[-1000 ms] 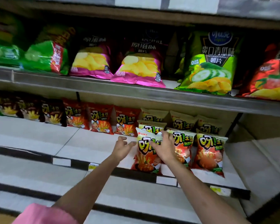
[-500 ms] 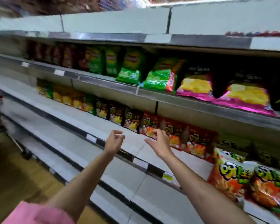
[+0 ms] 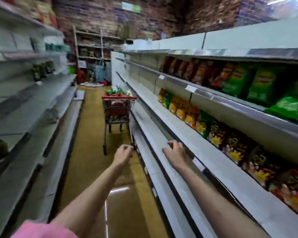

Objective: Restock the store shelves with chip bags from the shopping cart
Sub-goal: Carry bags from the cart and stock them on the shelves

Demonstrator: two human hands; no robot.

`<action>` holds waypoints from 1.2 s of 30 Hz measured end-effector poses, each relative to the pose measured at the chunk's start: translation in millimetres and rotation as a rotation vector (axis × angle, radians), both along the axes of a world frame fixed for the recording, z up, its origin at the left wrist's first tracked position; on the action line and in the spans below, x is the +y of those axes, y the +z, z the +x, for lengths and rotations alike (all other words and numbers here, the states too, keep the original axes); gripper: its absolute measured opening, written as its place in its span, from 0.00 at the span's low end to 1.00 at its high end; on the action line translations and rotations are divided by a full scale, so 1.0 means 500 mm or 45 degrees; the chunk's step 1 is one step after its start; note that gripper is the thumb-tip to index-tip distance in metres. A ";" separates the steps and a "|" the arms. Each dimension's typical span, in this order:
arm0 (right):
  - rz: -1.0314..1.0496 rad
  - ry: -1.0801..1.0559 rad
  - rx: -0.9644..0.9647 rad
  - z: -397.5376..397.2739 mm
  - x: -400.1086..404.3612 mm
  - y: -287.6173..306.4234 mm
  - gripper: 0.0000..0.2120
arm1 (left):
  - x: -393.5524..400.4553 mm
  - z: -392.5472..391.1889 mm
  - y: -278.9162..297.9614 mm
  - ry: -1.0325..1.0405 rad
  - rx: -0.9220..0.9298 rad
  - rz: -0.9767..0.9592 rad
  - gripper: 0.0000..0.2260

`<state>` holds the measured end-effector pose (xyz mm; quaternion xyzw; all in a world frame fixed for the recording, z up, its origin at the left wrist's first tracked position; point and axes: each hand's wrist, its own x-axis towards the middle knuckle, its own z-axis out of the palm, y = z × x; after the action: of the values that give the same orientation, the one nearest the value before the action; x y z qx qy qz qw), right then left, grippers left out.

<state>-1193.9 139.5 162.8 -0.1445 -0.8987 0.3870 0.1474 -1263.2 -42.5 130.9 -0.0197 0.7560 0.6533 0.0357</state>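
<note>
A red shopping cart (image 3: 117,107) stands down the aisle against the right-hand shelving, with green and red chip bags (image 3: 115,92) piled in its top. My left hand (image 3: 123,152) is stretched out over the floor, fingers loosely curled, holding nothing. Over the edge of the lower right shelf, my right hand (image 3: 176,153) also has curled fingers and is empty. Both hands are well short of the cart. Rows of chip bags (image 3: 218,134) line the back of the middle right shelf (image 3: 205,145), and green and red bags (image 3: 258,85) fill the shelf above.
Grey shelving (image 3: 24,117) runs along the left side of the aisle with a few dark items. A yellow-brown glossy floor (image 3: 95,121) lies between the two shelf rows. More racks and clutter (image 3: 93,66) stand at the far end. The view is motion-blurred.
The view has swung left from the stocked shelf to look down the aisle at the cart. Both hands have left the chip bags and now hang empty in front.
</note>
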 end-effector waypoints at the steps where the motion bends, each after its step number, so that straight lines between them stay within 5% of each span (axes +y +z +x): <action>1: -0.006 0.032 0.015 -0.037 -0.020 -0.005 0.18 | -0.028 -0.026 -0.006 0.039 0.000 -0.009 0.08; 12: -0.143 0.326 0.046 -0.486 -0.119 -0.017 0.16 | -0.153 -0.391 0.025 0.372 0.020 -0.125 0.06; 36: -0.092 0.219 0.005 -1.133 -0.061 -0.001 0.10 | -0.032 -1.068 -0.007 0.210 0.008 -0.017 0.08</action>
<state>-1760.2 109.1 162.1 -0.0712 -0.8929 0.4308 0.1102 -1797.3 -58.7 127.2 -0.0802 0.7561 0.6492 -0.0208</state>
